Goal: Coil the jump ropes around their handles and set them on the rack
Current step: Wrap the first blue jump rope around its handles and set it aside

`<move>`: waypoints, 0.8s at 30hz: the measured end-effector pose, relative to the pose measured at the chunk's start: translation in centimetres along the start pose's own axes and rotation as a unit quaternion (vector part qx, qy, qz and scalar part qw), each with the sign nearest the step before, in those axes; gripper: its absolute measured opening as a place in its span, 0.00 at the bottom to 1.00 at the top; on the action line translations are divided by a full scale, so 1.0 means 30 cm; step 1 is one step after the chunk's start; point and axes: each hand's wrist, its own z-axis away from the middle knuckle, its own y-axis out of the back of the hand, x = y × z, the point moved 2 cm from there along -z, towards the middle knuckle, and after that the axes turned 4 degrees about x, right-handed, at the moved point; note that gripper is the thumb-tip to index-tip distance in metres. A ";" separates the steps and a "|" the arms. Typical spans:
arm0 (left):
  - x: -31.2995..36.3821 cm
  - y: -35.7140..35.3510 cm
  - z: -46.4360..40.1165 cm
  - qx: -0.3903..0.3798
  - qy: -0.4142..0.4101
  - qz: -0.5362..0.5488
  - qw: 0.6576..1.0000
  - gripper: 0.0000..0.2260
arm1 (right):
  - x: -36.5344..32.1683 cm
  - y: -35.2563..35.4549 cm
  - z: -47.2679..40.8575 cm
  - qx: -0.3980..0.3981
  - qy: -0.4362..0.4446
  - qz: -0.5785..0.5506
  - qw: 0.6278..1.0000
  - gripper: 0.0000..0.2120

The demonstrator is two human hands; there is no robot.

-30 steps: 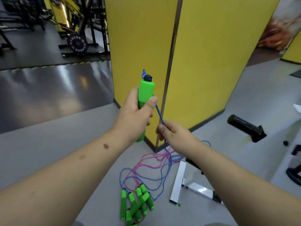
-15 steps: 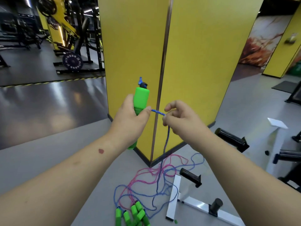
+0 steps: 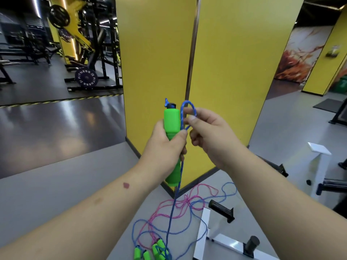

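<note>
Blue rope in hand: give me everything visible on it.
The blue rope is a thin braided cord flecked white. A knotted end sticks out of the black cap atop the green handle. The right hand pinches a small loop of it beside the handle's upper end; the left hand holds the handle upright. The rest hangs down to the tangle on the floor.
</note>
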 end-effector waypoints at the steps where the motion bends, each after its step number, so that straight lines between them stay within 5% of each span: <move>1: 0.021 0.007 -0.013 0.006 -0.007 0.005 1.000 0.04 | 0.027 -0.001 0.015 -0.019 -0.039 -0.016 0.999 0.09; 4: 0.088 0.033 -0.057 0.021 -0.020 0.024 0.999 0.05 | 0.093 -0.021 0.086 -0.149 -0.163 -0.044 0.974 0.11; 6: 0.120 0.055 -0.082 0.041 -0.035 0.005 0.999 0.05 | 0.106 -0.024 0.116 -0.190 -0.165 -0.018 0.968 0.13; 11: 0.114 0.085 -0.061 0.072 -0.047 -0.110 0.990 0.07 | 0.014 -0.009 0.075 -0.097 -0.048 -0.012 0.994 0.12; 19: 0.053 -0.010 0.045 -0.004 0.027 0.054 0.998 0.04 | -0.128 -0.034 0.024 0.018 0.004 -0.014 1.000 0.05; 24: 0.135 0.036 -0.016 0.049 0.011 0.076 0.996 0.08 | -0.042 -0.033 0.087 -0.069 -0.092 0.018 0.993 0.13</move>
